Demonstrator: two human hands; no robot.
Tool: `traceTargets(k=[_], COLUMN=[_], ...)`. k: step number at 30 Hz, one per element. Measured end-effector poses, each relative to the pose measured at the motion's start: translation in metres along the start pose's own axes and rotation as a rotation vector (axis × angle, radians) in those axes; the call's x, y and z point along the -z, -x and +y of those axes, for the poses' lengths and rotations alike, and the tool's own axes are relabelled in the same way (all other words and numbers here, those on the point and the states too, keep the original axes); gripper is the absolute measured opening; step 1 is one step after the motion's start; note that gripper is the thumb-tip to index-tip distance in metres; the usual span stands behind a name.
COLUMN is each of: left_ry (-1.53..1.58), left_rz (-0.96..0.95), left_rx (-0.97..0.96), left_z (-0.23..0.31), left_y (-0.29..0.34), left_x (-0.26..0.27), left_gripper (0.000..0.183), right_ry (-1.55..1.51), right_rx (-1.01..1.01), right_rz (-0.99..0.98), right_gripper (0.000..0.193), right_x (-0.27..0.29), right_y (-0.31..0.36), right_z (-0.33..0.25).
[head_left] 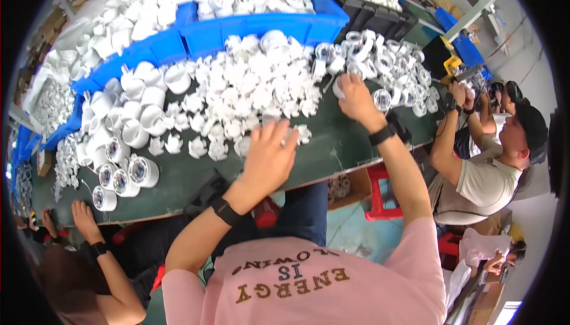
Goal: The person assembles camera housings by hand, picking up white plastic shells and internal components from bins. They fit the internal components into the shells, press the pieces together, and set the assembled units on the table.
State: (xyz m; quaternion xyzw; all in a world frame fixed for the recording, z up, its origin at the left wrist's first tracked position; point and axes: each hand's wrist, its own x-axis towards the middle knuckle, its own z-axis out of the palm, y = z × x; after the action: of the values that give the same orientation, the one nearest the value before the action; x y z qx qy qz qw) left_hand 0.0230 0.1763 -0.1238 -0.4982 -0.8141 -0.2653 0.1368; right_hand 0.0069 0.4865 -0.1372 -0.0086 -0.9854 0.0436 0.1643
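Your hands are well apart over the dark green bench [320,167]. Your left hand [270,157] is palm down at the near edge of the heap of small parts [255,78], white and petal-shaped, with its fingers spread over the nearest ones. You have a few of these parts right by the fingertips (whether any is gripped, I cannot tell, since the back of the hand hides it). Your right hand [360,104] reaches farther out, its fingers bent and closed on a white piece [338,87] that shows at their left side. That piece is just above the bench, between the small parts and the clear-centred rings [389,64] heaped to the right.

To your left are white cups [135,134], some on their sides, and nearer you stands a cluster of lensed cups [142,172] with shiny faces. Behind the heaps run blue bins [255,30] full of white parts, with a black crate [380,19] at their right. A co-worker's hand [86,221] rests at the bench edge on your left; a person in a dark cap [484,170] sits to your right.
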Motion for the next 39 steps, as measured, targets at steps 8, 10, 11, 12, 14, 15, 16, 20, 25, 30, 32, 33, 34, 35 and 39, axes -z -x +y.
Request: traceTargets(k=[8, 10, 11, 12, 14, 15, 16, 20, 25, 30, 32, 33, 34, 35, 39], left_ry=[0.008, 0.01, 0.053, 0.1, 0.087, 0.066, 0.028, 0.071, -0.021, -0.082, -0.08, -0.079, -0.072, -0.047, 0.195], left_rz=[-0.052, -0.039, -0.074, -0.112, -0.186, -0.213, -0.244, -0.291, -0.26, -0.161, -0.166, -0.171, -0.172, -0.182, -0.148], left_rx=[-0.018, -0.01, -0.028, -0.044, 0.031, 0.07, 0.055, 0.052, 0.215, 0.304, 0.312, 0.306, 0.31, 0.3, 0.147], left_z=[0.024, 0.032, 0.036, 0.038, 0.032, 0.027, 0.019, 0.02, 0.026, 0.029, 0.03, 0.031, 0.032, 0.033, 0.045], left_y=[-0.001, -0.001, 0.005, 0.012, 0.036, 0.049, 0.06, 0.077, 0.092, 0.105, 0.111, 0.115, 0.116, 0.117, 0.135], left_x=[-0.04, -0.025, -0.015, -0.005, 0.011, 0.015, 0.018, 0.019, 0.025, 0.025, 0.025, 0.025, 0.026, 0.027, 0.036], left_gripper=[0.066, 0.067, 0.069, 0.07, 0.075, 0.077, 0.079, 0.08, 0.08, 0.08, 0.081, 0.081, 0.081, 0.078, 0.059], right_ry=[-0.055, -0.053, -0.054, -0.079, -0.208, -0.283, -0.373, -1.17, -1.03, -0.825, -0.813, -0.796, -0.817, -0.815, -0.772], right_rx=[-0.051, -0.098, -0.155, -0.16, -0.127, -0.117, -0.172, -0.397, -0.136, -0.009, -0.008, -0.014, -0.037, -0.039, -0.036], right_rz=[-0.268, -0.244, -0.229, -0.129, 0.08, 0.15, 0.134, 0.097, 0.041, 0.091, 0.092, 0.105, 0.105, 0.097, 0.095], right_gripper=[0.057, 0.057, 0.058, 0.055, 0.05, 0.048, 0.045, 0.028, 0.044, 0.039, 0.038, 0.038, 0.038, 0.038, 0.038], right_x=[0.029, 0.036, 0.04, 0.041, 0.068, 0.074, 0.08, 0.054, 0.026, 0.017, 0.016, 0.016, 0.017, 0.017, 0.018], right_y=[0.015, 0.018, 0.023, 0.026, 0.033, 0.034, 0.035, 0.059, 0.082, 0.089, 0.087, 0.087, 0.086, 0.085, 0.083], right_z=[-0.013, -0.014, -0.017, -0.016, -0.036, -0.038, -0.043, -0.06, -0.086, -0.094, -0.097, -0.099, -0.1, -0.1, -0.101])
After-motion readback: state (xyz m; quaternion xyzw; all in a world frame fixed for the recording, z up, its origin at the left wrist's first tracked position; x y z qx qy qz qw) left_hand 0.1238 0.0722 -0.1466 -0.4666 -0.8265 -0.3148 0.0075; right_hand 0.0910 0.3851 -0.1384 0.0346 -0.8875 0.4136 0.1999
